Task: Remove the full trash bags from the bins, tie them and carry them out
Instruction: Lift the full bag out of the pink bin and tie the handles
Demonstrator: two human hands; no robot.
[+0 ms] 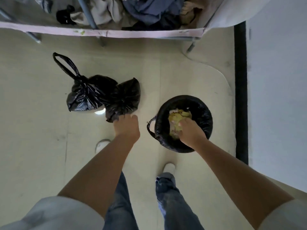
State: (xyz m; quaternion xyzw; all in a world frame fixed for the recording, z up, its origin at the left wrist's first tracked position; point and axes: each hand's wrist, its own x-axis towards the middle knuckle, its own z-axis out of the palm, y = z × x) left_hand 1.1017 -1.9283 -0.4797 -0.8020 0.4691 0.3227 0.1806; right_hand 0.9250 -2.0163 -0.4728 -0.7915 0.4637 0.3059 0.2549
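Observation:
A round bin lined with a black trash bag (201, 112) stands on the floor at centre right, with yellowish trash (177, 117) inside. My right hand (191, 133) reaches into its near side, fingers down among the trash and liner; what it grips is hidden. One liner handle loop (150, 128) sticks out on the bin's left. A tied black trash bag (86, 95) with a long loop lies on the floor at left. Against it rests a second black bag (124, 100), and my left hand (127, 126) is closed on its near corner.
A rack or bed edge with a pink border (116, 33) heaped with clothes (146, 10) spans the top. A black strip (240, 90) and a white wall run down the right. My shoes (169, 168) and jeans stand below the bin.

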